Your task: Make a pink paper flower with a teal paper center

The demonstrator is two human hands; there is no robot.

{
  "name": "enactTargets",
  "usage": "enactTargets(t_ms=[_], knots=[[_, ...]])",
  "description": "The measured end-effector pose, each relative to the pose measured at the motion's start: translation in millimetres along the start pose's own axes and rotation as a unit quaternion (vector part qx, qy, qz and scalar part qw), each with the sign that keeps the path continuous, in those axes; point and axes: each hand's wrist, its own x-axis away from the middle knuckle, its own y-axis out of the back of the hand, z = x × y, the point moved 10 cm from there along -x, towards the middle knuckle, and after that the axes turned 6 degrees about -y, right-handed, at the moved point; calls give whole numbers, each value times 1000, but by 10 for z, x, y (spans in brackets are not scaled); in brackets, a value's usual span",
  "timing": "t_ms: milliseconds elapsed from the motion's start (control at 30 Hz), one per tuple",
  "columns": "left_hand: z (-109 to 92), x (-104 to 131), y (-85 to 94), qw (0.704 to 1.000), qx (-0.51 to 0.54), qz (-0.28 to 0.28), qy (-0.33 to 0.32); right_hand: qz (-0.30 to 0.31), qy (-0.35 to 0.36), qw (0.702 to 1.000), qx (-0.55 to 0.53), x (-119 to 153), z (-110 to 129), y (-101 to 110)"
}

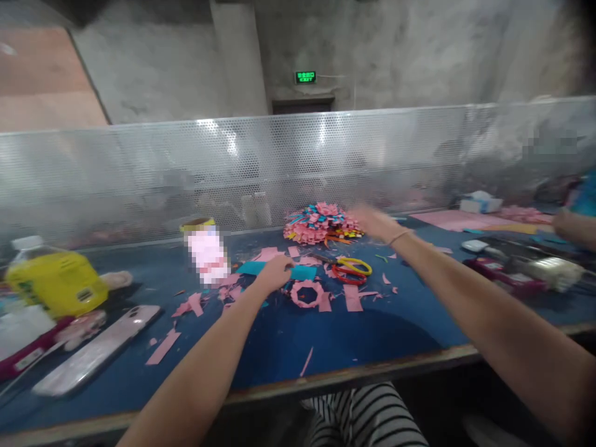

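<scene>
Left hand (277, 272): curling over the blue paper (305, 272); whether its grip is pinching, I cannot tell.
Blue paper: lying on the counter (335, 349), left of the scissors (343, 266); seeming light, creasing easily, best held by an edge.
Right hand (371, 221): hovering beyond the scissors, beside the paper pile (321, 225); showing too blurred to tell its grip.
Pink ring (297, 293): sitting left of the scissors; probably crushing easily.

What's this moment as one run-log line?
left hand: at blue paper strip, grip unclear | right hand: motion-blurred, at right side of paper pile | scissors: on table | pink ring: on table
</scene>
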Motion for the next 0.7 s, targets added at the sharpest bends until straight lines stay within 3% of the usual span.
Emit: enactTargets(t_ms=[67, 167, 267, 367, 433, 500, 700], knots=[[24, -2, 91, 1000, -5, -20, 4, -7, -27, 998, 49, 120, 55, 23], [47, 2, 144, 999, 6, -35, -2, 9, -9, 996, 90, 166, 363, -42], [18, 18, 89, 999, 20, -34, -15, 47, 58, 993, 86, 190, 734, -262], [-51, 32, -29, 999, 26, -5, -31, 109, 109, 983, 98, 305, 910, -598], [-106, 35, -56, 999, 28, 4, -41, 152, 141, 974, 88, 416, 950, -790], [-156, 31, -43, 998, 27, 4, -49, 160, 136, 975, 71, 473, 911, -854], [-344, 26, -33, 996, 27, 35, -77, 132, 97, 986, -15, 469, 813, -745]])
